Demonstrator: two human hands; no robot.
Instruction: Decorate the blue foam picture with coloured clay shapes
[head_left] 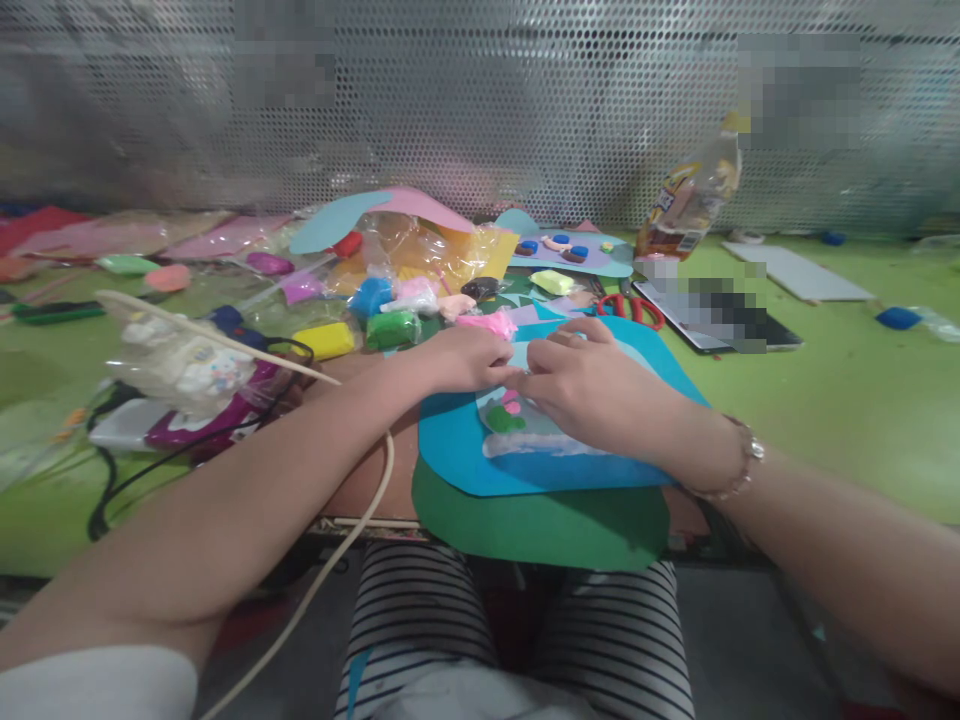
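My left hand [469,358] and my right hand [592,385] meet over a blue foam sheet [457,445] that lies on a green foam sheet [540,525] at the table's near edge. Both hands have fingers curled, pinching at a pale blue piece [521,352] on the sheet. Just below the fingers sit small pink and green clay shapes [506,412] on a light panel with a white strip [540,445]. A bracelet [742,470] is on my right wrist.
Packets of coloured clay [390,328] and plastic bags [427,255] crowd the green table [840,400] behind. Red scissors [637,308], a phone [720,320] and a bottle [694,195] stand right. A bagged item [184,365], a black cord [120,470] and a wooden stick [217,337] lie left.
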